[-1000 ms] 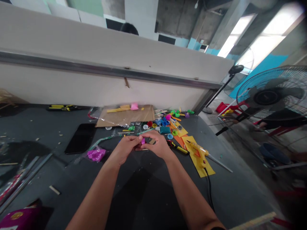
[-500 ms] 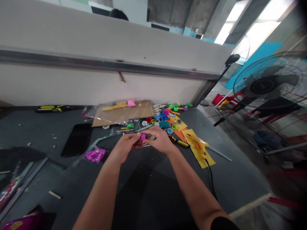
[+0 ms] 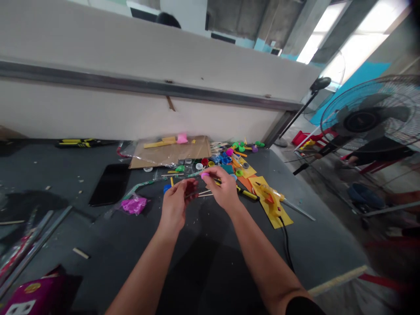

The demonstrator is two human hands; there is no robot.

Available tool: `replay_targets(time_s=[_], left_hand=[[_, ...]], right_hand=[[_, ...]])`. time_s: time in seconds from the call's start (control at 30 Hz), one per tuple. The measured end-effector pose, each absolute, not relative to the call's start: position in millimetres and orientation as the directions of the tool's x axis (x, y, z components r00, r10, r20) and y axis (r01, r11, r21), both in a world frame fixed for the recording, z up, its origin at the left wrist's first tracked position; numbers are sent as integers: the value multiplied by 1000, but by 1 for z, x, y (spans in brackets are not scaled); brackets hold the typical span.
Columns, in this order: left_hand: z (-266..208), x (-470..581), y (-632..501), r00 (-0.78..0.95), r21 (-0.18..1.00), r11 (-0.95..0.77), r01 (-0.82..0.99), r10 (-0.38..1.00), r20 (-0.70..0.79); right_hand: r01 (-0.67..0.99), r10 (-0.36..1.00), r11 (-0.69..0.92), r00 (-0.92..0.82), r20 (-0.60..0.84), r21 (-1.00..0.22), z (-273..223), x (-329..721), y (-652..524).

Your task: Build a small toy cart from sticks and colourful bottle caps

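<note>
Between the thumb and fingers of my right hand (image 3: 225,188) is a small pink-purple lump of clay (image 3: 205,175), mostly covered by the fingers. To its left, my left hand (image 3: 175,201) is raised above the table with loosely curled fingers apart and nothing visible in them. A blue cap-like piece (image 3: 167,188) with a yellow stick lies just behind the left hand. Farther left, a larger lump of purple clay (image 3: 134,204) rests on clear plastic. Thin wooden sticks (image 3: 205,193) lie on the table between the hands.
A yellow glue gun (image 3: 274,199) lies on yellow sheet at the right, its cord trailing forward. Colourful caps (image 3: 211,164) cluster behind my hands near a cardboard piece (image 3: 197,151). At left lies a black phone (image 3: 110,184). A fan (image 3: 361,120) stands beyond the table.
My hands have moved apart. The purple lump, earlier between both hands, is now in my right hand, farther right and slightly higher; the left hand's fingers have opened.
</note>
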State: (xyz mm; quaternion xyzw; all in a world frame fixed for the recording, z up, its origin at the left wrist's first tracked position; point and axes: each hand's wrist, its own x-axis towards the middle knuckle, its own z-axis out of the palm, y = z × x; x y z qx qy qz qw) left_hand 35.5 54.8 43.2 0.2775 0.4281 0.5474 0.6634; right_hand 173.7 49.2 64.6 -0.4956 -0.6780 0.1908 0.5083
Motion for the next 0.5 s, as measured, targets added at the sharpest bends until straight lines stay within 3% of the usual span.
replay_targets(time_s=[0.1, 0.2, 0.4, 0.5], left_hand=[[43, 27, 42, -193, 790, 8, -613, 968, -159], [43, 20, 33, -264, 753, -97, -651, 959, -105], [46, 40, -13, -192, 815, 15, -580, 969, -155], [46, 47, -32, 6, 725, 226, -651, 956, -294]], right_hand=[[417, 895, 423, -52, 444, -804, 58, 143, 20], [386, 892, 451, -175, 416, -805, 42, 108, -16], [360, 916, 383, -270, 298, -851, 25, 101, -37], [409, 918, 391, -238, 317, -824, 26, 111, -41]])
